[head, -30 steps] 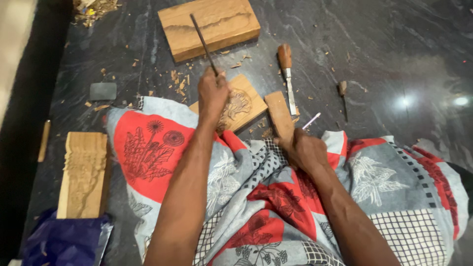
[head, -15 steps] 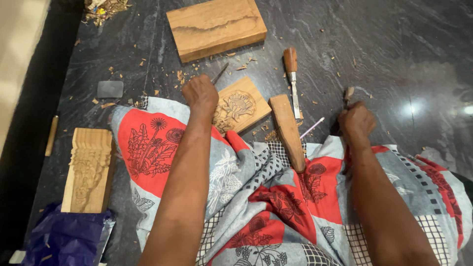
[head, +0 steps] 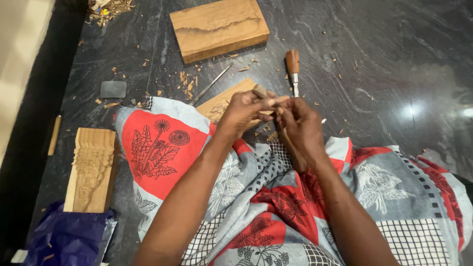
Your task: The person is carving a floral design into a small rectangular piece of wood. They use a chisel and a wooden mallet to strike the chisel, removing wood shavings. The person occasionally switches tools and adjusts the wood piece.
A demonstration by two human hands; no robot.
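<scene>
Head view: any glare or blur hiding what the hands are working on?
Head view: glare patch on the dark stone floor at right, clear of both hands; left hand and right hand fairly sharp, but the small piece pinched between them is too covered to identify.

The left hand (head: pixel 244 111) and right hand (head: pixel 300 129) hide most of the carved wood piece (head: pixel 227 102).

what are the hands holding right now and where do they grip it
Both the left hand and right hand pinch a small wooden-looking piece between their fingertips, over the carved wood block; what it is cannot be told.
</scene>
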